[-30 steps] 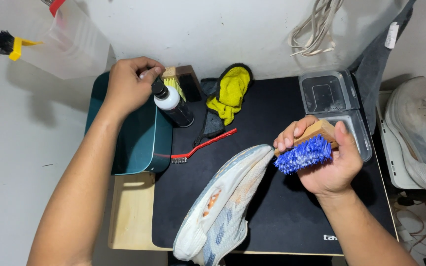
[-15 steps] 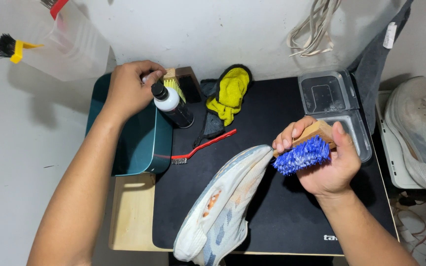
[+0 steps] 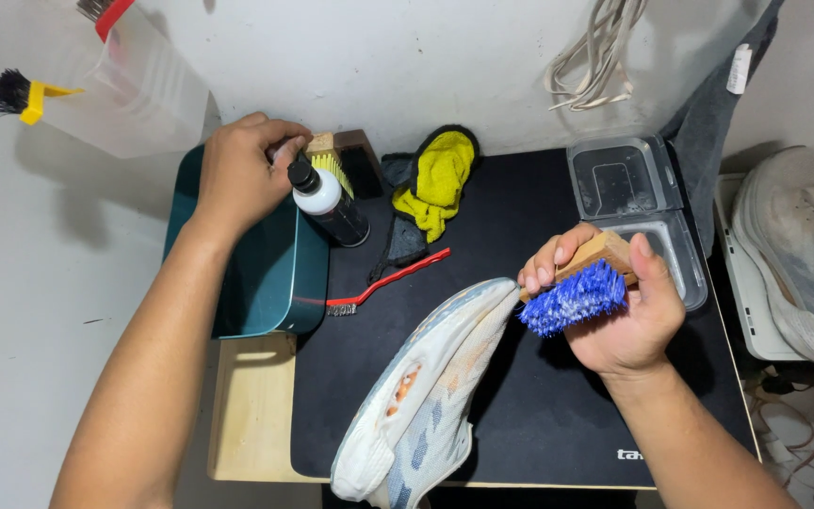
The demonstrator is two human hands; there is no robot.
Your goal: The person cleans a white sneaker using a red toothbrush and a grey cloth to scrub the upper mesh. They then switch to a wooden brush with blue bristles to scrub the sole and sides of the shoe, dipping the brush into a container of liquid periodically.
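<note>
Above the black rubber mat (image 3: 558, 415), a wooden-backed brush with blue bristles (image 3: 578, 288) is gripped firmly in the right hand (image 3: 626, 311), its bristles held against the toe of a worn white mesh sneaker (image 3: 431, 396) lying on the mat. At the mat's far left, the black cap of a small white-labelled bottle (image 3: 324, 200) is touched by the left hand (image 3: 245, 174), fingers curled about it, beside a teal metal box (image 3: 266, 273) and a slim red-handled brush (image 3: 388, 281).

The scene is bright and evenly lit from above. Soft shadows fall left of the clear container beyond the left hand (image 3: 237, 174) and beneath the right hand (image 3: 619, 306) on the dark desk (image 3: 539, 424), which shows no glare. Focus is sharp throughout, with mild wide-angle bending at the edges.
</note>
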